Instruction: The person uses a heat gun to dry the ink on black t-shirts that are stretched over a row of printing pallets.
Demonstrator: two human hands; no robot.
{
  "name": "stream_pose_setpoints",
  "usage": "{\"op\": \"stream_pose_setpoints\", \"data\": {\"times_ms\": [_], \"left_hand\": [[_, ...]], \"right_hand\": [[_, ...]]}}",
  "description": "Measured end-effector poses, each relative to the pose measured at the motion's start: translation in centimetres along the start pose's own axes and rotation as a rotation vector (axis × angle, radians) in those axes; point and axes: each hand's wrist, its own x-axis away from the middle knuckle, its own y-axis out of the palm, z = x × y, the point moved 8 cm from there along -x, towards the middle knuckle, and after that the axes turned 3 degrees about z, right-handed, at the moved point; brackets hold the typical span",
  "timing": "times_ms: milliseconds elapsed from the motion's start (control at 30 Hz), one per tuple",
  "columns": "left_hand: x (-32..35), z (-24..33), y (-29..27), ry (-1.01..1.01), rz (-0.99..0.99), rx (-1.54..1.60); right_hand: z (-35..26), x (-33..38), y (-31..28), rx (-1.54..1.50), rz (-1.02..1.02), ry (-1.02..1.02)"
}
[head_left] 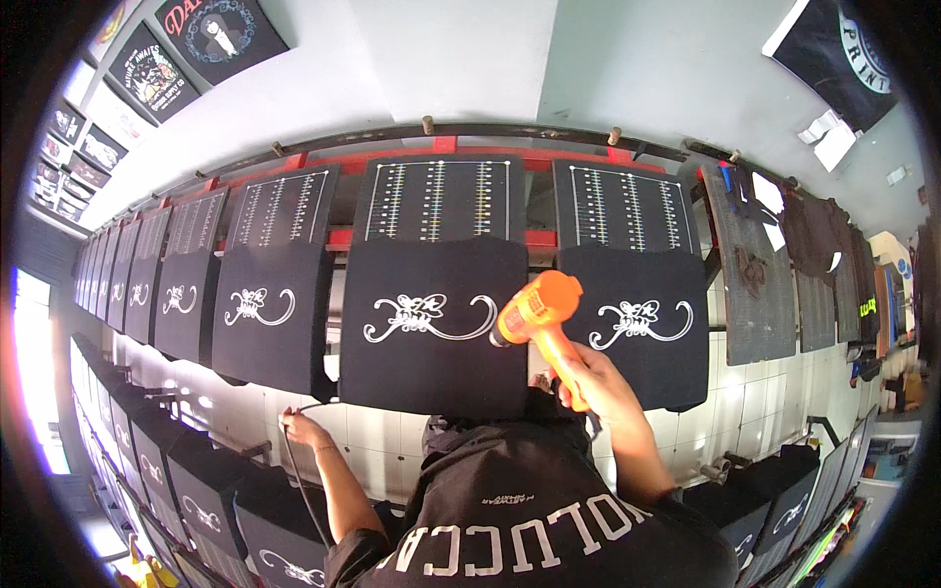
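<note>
Jutting above right fingers (590, 368) clamped round it, heat gun (539, 306); left fingers (293, 420) round cord (293, 466)

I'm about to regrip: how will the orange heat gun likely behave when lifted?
The orange heat gun may feel top-heavy: its bulky body outsizes the slim handle held in the right hand. Its hard-looking shell should stay stiff.

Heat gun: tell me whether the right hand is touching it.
Touching. The head view shows the right hand wrapped around the handle of the heat gun, with no gap between them.
</note>
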Motion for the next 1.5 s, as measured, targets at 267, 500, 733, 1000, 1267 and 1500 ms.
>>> {"op": "stream_pose_setpoints", "data": {"times_ms": [267, 500, 733, 1000, 1267, 1500], "left_hand": [[-17.3, -7.1, -1.3, -0.415, 0.009, 0.204], [-23.6, -11.1, 5.1, -0.671, -0.428, 0.297], [-20.5, -8.7, 8.4, -0.553, -0.336, 0.339], [-16.6, -3.8, 9.3, -0.493, -0.174, 0.101], [-16.3, -2.6, 9.5, -0.424, -0.217, 0.164], [-17.4, -5.4, 10.1, -0.465, -0.208, 0.110]], "right_hand": [[-1.4, -7.0, 7.5, 0.149, 0.216, -0.040], [-2.6, -7.3, 9.5, 0.165, 0.297, 0.005], [-1.8, -7.9, 10.8, 0.106, 0.350, 0.008], [-0.9, -7.4, 11.0, 0.153, 0.455, 0.015], [-1.5, -7.4, 11.3, 0.185, 0.496, 0.000], [-0.8, -7.3, 10.1, 0.156, 0.524, -0.020]]}}
